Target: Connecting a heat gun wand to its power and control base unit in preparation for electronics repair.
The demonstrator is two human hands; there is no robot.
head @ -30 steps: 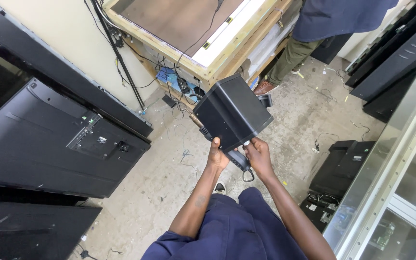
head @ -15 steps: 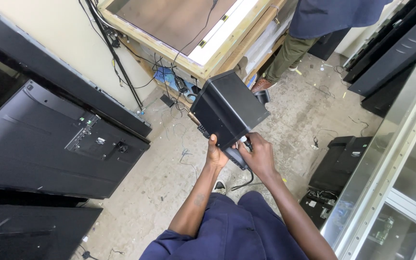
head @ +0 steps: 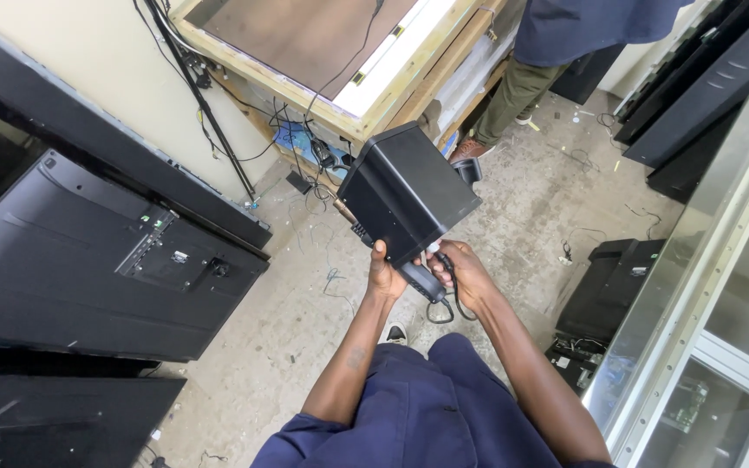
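1. While both hands gripped it, the black box (head: 407, 192) was held in mid-air above the floor (head: 305, 303), tilted, in front of the person's knees and clear of every surface.
2. The left hand (head: 385, 276) was closed on the box's lower edge, thumb pressed against its side.
3. The right hand (head: 464, 276) was closed around a black plug (head: 420, 282) at the box's underside, with a loop of black cord (head: 446, 305) hanging below the fingers.
4. Whether the plug was seated in the box or only held against it could not be told; judged from the grip, the handling of the box and its cord looked under way, with nothing yet set down.
5. Beyond the box stood a wooden-framed tabletop (head: 374, 113) carrying a large flat panel (head: 305, 35), with cables (head: 305, 143) tangled beneath its near corner.
6. Another person's leg (head: 504, 100) and shoe (head: 470, 149) were just behind the box.
7. Black television backs (head: 106, 260) leaned to the left, and more dark panels (head: 695, 95) to the upper right.
8. A black casing (head: 613, 290) lay on the floor to the right, beside a metal-framed glass unit (head: 721, 286).
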